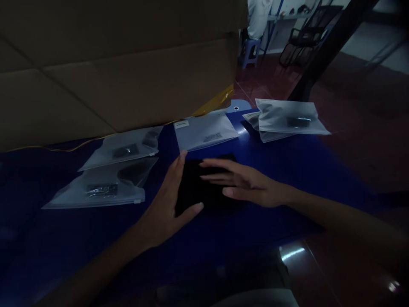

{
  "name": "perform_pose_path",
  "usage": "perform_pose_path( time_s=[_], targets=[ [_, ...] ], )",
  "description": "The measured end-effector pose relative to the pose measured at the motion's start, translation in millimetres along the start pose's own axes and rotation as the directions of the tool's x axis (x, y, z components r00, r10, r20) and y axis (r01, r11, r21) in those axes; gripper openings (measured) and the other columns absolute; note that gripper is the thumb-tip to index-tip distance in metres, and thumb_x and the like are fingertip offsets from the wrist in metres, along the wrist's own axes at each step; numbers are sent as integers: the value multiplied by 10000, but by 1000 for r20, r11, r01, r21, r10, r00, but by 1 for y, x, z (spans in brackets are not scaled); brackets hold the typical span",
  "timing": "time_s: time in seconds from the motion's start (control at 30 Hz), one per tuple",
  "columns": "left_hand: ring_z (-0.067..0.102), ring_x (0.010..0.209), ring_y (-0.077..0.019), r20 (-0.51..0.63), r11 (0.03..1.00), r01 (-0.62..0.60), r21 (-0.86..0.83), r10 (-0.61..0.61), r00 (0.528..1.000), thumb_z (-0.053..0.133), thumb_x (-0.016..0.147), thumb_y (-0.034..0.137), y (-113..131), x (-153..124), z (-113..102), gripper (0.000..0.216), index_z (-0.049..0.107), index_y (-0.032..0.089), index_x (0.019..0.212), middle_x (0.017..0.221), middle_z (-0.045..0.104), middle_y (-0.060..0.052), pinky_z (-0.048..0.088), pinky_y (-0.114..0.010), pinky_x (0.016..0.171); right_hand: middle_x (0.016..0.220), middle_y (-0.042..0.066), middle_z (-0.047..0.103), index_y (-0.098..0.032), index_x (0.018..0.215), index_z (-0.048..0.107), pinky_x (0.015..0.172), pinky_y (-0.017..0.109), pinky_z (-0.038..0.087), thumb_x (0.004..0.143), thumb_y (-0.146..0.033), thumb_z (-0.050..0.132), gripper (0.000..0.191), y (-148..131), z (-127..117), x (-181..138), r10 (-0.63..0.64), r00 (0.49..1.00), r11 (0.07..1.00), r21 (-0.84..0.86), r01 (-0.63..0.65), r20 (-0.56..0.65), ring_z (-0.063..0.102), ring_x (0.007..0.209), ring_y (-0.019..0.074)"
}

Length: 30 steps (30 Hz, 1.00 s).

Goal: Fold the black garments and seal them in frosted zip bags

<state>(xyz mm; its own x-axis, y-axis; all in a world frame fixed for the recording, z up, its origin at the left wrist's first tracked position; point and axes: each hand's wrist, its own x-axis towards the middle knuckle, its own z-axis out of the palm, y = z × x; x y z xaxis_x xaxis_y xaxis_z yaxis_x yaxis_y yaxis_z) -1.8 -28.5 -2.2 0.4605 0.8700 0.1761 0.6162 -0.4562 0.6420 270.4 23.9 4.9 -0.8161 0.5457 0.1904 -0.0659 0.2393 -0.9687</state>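
Observation:
A folded black cloth (204,189) lies on the blue table (287,170) in front of me. My left hand (168,204) rests against its left edge, fingers straight and thumb stretched along the near edge. My right hand (243,181) lies flat over the cloth's right part, fingers spread and pointing left. Neither hand grips anything. A frosted plastic bag (206,130) with a label lies just behind the cloth.
Two frosted bags with dark contents (108,179) lie at the left, two more bags (284,119) at the far right edge. A large cardboard box (121,64) fills the back. A yellow cord (79,147) runs under it. Beyond the table are red floor and a black post (329,47).

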Motion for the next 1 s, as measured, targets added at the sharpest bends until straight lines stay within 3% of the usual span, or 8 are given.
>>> perform_pose_path(
  time_s=[0.1, 0.17, 0.27, 0.37, 0.5, 0.73, 0.87, 1.0],
  targets=[
    [237, 1605, -342, -64, 993, -24, 112, 32, 997, 495, 1074, 376, -4, 3, -2, 703, 132, 418, 1674, 1773, 91, -18, 374, -563, 1256, 1524, 77, 581, -306, 1490, 549, 1133, 423, 532, 1056, -277, 537, 435, 3, 2, -3, -112, 989, 944, -320, 77, -92, 602, 1370, 217],
    [225, 1610, -330, -28, 974, -72, 215, 80, 996, 435, 1083, 270, -8, 4, -2, 626, 233, 427, 1655, 1771, 104, 10, 358, -557, 1268, 1398, 94, 678, -250, 1392, 640, 1091, 388, 565, 1053, -252, 532, 356, 7, 3, -5, -239, 959, 809, -578, 109, -154, 653, 1299, 207],
    [79, 1636, -352, 146, 930, -148, 338, 103, 984, 365, 1099, 233, -14, 5, -1, 636, 162, 393, 1680, 1781, 89, 4, 300, -617, 1277, 1442, 138, 655, -184, 1445, 596, 1179, 456, 493, 1047, -325, 568, 423, 15, 4, -7, -327, 940, 596, -792, 129, -93, 572, 1406, 252],
    [28, 1637, -355, 241, 897, -163, 411, 65, 968, 339, 1115, 291, -18, 4, 1, 641, 69, 336, 1694, 1777, 111, -22, 248, -662, 1277, 1645, 162, 438, -144, 1609, 381, 1297, 583, 270, 1054, -482, 542, 670, 21, 6, -8, -161, 987, 483, -872, 77, -2, 302, 1584, 312],
    [45, 1638, -341, 225, 870, -150, 469, 46, 973, 307, 1120, 320, -19, 4, 3, 626, 62, 311, 1695, 1772, 128, -35, 232, -675, 1273, 1722, 135, 273, -181, 1673, 220, 1315, 595, 184, 1080, -512, 460, 721, 24, 2, -9, 15, 999, 443, -896, 24, 34, 170, 1620, 299],
    [133, 1632, -315, 117, 869, -87, 488, 34, 993, 322, 1114, 271, -22, 5, 4, 647, 45, 270, 1698, 1761, 188, -75, 288, -604, 1282, 1723, 98, 279, -241, 1673, 238, 1308, 610, 190, 1090, -380, 454, 637, 25, -10, -10, 32, 999, 453, -892, 2, 18, 177, 1616, 294],
    [166, 1627, -300, 107, 843, -250, 476, 226, 968, 330, 1073, 105, -20, 6, 1, 713, 52, 311, 1696, 1750, 228, -78, 276, -588, 1294, 1714, 110, 304, -223, 1665, 268, 1306, 610, 198, 1091, -354, 442, 613, 26, -13, -10, 28, 999, 456, -890, 8, 23, 192, 1614, 295],
    [309, 1587, -212, 228, 821, -408, 399, 342, 912, 297, 1081, 61, -16, 6, -2, 702, 74, 327, 1692, 1666, 425, -62, 279, -514, 1311, 1721, 114, 288, -209, 1665, 262, 1311, 596, 186, 1096, -359, 429, 612, 26, -19, -11, 48, 998, 444, -896, 9, 34, 183, 1618, 283]
  ],
)
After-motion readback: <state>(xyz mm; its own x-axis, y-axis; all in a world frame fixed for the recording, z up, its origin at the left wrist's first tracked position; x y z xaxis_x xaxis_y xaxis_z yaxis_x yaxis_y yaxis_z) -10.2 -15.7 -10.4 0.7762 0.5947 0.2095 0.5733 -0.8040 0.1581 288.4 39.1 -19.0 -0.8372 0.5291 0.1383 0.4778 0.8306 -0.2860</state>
